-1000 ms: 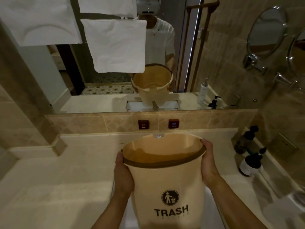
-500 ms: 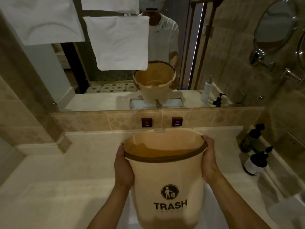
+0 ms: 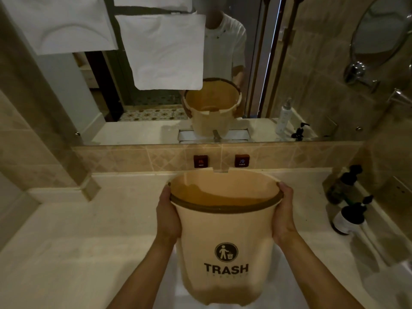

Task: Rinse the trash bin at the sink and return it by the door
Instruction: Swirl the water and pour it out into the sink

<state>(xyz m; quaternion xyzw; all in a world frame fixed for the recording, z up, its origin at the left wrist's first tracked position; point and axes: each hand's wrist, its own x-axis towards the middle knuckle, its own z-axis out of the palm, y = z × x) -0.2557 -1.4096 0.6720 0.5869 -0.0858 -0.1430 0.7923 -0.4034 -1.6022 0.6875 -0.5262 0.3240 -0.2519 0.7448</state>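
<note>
A cream trash bin (image 3: 225,233) with a brown rim band and the word TRASH printed on its front hangs upright above the white sink basin (image 3: 169,288). My left hand (image 3: 167,216) grips its left side just under the rim. My right hand (image 3: 284,214) grips the right side, fingers curled over the rim. Most of the basin is hidden behind the bin. The tap is hidden too; only a small bit of it shows behind the far rim.
Two square buttons marked hot (image 3: 200,161) and cold (image 3: 242,160) sit on the tiled strip under the mirror (image 3: 256,63). Two dark pump bottles (image 3: 347,216) stand on the counter (image 3: 78,230) at the right. White towels (image 3: 165,50) hang above.
The bin has come slightly closer to me and a little lower in my hands. My view has tipped down somewhat. Both hands keep the same hold.
</note>
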